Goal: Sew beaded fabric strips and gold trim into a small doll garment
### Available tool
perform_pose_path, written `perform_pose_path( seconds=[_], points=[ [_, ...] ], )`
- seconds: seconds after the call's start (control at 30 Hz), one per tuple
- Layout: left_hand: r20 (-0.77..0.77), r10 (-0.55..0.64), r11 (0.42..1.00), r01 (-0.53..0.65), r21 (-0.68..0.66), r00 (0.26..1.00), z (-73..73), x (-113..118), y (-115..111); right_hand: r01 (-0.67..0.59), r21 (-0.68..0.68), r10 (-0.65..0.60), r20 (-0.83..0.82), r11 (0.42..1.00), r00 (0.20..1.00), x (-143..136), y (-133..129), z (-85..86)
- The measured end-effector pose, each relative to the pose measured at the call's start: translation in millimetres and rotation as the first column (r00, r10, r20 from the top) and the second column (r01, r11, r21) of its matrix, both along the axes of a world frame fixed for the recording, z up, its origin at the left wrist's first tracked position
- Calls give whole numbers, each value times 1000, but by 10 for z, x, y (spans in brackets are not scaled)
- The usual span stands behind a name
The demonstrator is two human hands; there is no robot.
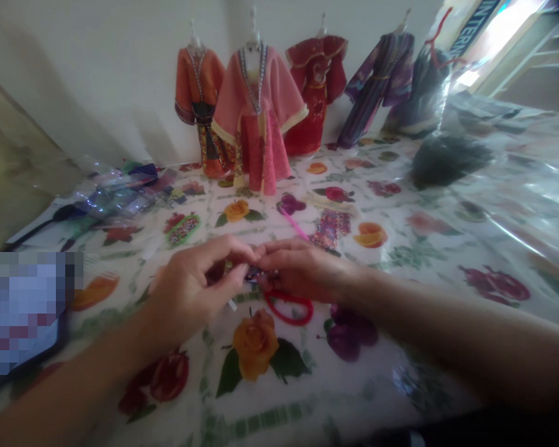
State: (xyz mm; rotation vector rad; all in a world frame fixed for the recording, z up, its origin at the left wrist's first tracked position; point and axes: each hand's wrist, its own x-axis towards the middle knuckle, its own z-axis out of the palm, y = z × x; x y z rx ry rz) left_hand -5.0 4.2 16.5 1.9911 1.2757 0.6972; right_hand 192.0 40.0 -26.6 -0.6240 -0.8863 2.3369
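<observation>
My left hand (pixel 193 288) and my right hand (pixel 302 267) meet over the middle of the flower-print tablecloth (pixel 400 261). Both pinch a small dark patterned piece (pixel 254 273) between their fingertips; most of it is hidden by the fingers. A red loop of cord (pixel 289 308) lies on the cloth just under my right hand. A pink stick (pixel 294 226) lies just beyond the fingers, beside a small patterned doll skirt (pixel 330 228).
Several miniature robes on stands line the wall: orange (pixel 200 93), pink (pixel 259 118), red (pixel 317 81), purple (pixel 377 81). A dark feathery bundle in clear plastic (pixel 447 155) sits at right. Crumpled plastic bags (pixel 116 189) lie at left, a device (pixel 23 310) at the near left edge.
</observation>
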Motion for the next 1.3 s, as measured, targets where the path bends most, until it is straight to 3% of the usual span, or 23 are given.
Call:
perform_pose_path(
  seconds=[0.3,0.6,0.83,1.1,1.3],
  points=[
    [23,31,998,-29,-57,999,52,41,-24,1,31,-2,19,1000,1000,-4,-8,2],
    [-4,-36,979,34,-203,999,88,-11,62,-63,348,-8,197,935,980,9,-55,73],
    [72,-59,951,78,-298,996,86,-24,81,-72,398,-13,207,914,978,8,-47,72],
    [60,-51,960,65,-271,997,80,-47,86,-84,398,0,206,914,979,11,-57,74],
    [179,-13,913,85,-398,984,10,-75,91,-79,432,-16,212,898,977,9,-58,99]
  ],
)
